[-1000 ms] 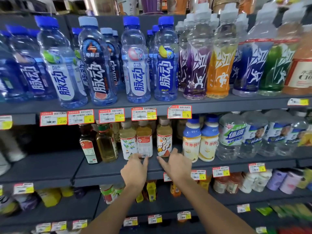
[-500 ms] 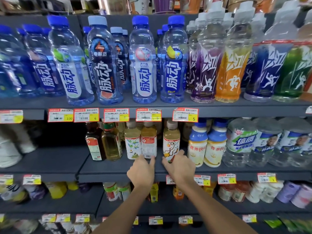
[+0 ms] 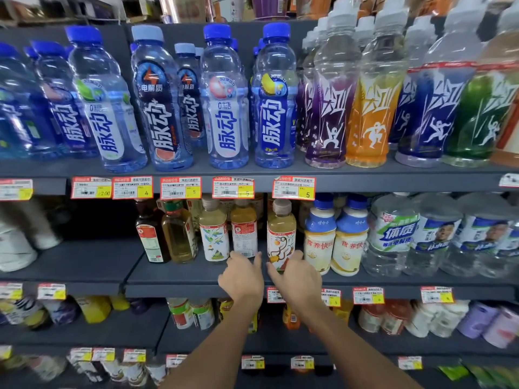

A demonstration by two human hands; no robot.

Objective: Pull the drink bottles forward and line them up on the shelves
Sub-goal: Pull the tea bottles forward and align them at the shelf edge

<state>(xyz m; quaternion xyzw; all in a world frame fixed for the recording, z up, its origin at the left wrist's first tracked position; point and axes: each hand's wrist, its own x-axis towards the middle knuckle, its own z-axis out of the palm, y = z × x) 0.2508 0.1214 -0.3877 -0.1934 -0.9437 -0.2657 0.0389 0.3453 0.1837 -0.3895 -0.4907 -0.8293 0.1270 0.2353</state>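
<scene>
Gripped so low, a tall bottle could tip into its neighbours.
The right hand (image 3: 297, 276) clasps the pale bottle (image 3: 280, 234) at its foot. The left hand (image 3: 241, 276), fingers nearly straight, touches the red-label bottle (image 3: 244, 231) beside it. Both bottles stand on the middle shelf (image 3: 182, 273), short of its front edge.
</scene>
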